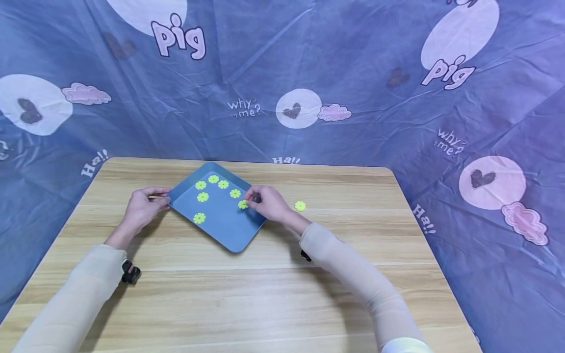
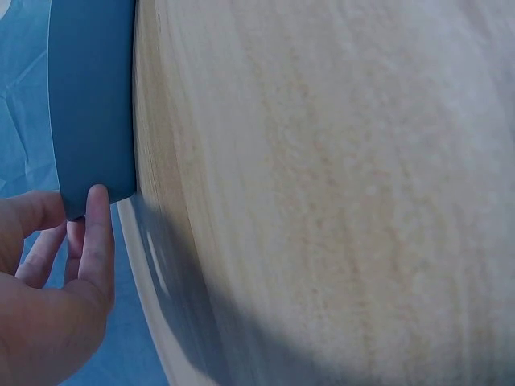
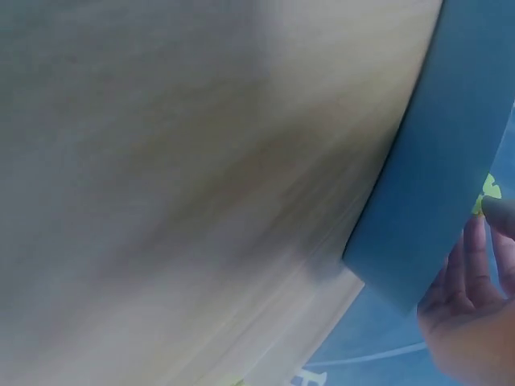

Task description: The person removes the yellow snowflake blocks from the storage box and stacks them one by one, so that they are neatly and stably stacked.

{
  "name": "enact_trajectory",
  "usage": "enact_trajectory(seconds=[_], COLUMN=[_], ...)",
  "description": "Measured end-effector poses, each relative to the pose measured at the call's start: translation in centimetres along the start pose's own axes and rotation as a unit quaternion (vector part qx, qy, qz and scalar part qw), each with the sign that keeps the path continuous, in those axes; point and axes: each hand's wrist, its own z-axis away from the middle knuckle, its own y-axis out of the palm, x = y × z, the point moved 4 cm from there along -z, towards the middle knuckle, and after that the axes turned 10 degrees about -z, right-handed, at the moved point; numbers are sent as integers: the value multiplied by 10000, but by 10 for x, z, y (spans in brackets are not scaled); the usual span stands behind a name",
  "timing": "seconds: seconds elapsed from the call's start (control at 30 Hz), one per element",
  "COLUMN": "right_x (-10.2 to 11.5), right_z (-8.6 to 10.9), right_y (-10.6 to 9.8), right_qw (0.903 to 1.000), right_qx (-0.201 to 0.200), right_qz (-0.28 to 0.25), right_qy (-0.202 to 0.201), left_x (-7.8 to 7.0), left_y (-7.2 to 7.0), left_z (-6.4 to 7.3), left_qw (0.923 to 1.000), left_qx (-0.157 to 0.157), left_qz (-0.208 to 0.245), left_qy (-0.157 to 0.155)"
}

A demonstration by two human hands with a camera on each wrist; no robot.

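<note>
A blue rectangular tray (image 1: 229, 234) stands on the table, turned with one corner toward the front. My left hand (image 1: 143, 206) holds its left corner; in the left wrist view the thumb is at the rim and a finger (image 2: 98, 241) lies against the outer wall. Over the tray's right side, my right hand (image 1: 270, 202) pinches a yellow-green flower-shaped piece (image 1: 243, 204) at its fingertips. That piece (image 3: 488, 191) shows just past the tray's rim in the right wrist view, partly hidden by the thumb. Several similar pieces (image 1: 199, 217) lie scattered on the tray floor.
One more yellow-green flower-shaped piece (image 1: 300, 206) lies on the wooden table (image 1: 282, 299), right of the tray and close to the right wrist. Behind the table's far edge hangs a blue printed cloth (image 1: 247, 63).
</note>
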Motion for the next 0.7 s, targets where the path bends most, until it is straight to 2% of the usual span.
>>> enact_trajectory(seconds=[0.7], right_x=[-7], right_z=[28], right_y=[-35], right_qw=[9956], right_qx=[-654], right_qz=[-647], right_qy=[-164], left_x=[-3], left_y=[-1], left_z=[1], left_qw=[9998], left_qx=[52], left_qz=[-142], left_qy=[-94])
